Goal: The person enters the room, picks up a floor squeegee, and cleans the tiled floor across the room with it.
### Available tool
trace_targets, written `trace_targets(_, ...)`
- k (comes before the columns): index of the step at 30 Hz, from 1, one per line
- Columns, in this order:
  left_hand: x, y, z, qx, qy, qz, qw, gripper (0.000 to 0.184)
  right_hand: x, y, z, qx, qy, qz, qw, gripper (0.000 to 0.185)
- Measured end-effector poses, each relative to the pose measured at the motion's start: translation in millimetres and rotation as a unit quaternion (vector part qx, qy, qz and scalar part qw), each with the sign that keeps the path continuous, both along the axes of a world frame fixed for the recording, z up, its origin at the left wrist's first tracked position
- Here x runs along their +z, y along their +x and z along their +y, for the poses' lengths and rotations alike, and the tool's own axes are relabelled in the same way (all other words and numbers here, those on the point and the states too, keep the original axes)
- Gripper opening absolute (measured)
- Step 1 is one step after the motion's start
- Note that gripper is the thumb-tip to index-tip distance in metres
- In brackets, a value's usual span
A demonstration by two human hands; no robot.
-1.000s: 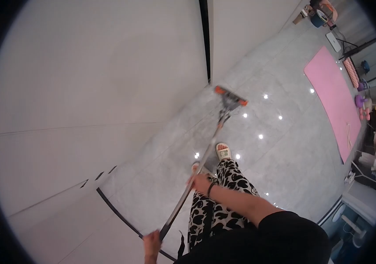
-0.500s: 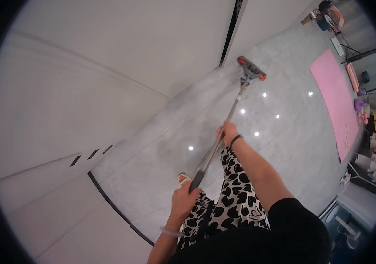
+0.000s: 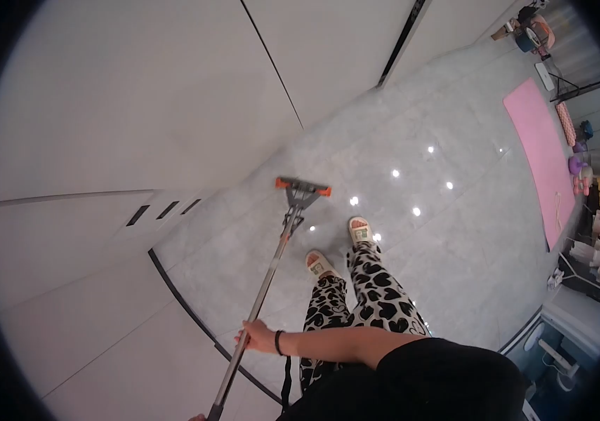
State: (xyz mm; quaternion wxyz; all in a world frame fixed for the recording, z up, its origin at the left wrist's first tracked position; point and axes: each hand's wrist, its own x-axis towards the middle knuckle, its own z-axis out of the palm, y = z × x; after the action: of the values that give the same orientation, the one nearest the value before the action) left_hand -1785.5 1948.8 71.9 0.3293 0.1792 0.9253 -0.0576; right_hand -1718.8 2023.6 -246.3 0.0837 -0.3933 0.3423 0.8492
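Observation:
A sponge mop with a silver pole and a grey head with orange ends slants across the floor. The head rests on the grey tiles close to the foot of the white cabinets. My right hand, with a black band at the wrist, is closed round the middle of the pole. Only a sliver of my left hand shows at the bottom edge, against the dark grip at the pole's upper end; most of it is out of frame. My slippered feet stand right of the mop.
White cabinet fronts line the left side, with a dark floor strip lower down. A pink mat lies on the right. Beyond it are a patterned roller, purple items, and a rack with clothes.
The mop head has come back along the cabinets, towards me and to the left. Both hands moved left and down with the pole, the left almost leaving view. My feet now show fully.

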Motion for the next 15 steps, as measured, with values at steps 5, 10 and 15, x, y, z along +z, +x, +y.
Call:
trace_targets(5,-163,-14,12,-0.149,0.024,-0.064,0.986,0.027,-108,105,57,-0.153,0.204,-0.062,0.965,0.02)
trace_targets(10,-270,192,196,-0.357,0.178,-0.255,0.881,0.03,-218,347,203,-0.01,0.362,-0.415,0.834,0.015)
trace_targets(15,-289,289,245,-0.459,0.183,-0.301,0.816,0.026,-175,454,275,-0.045,0.259,-0.587,0.766,0.011)
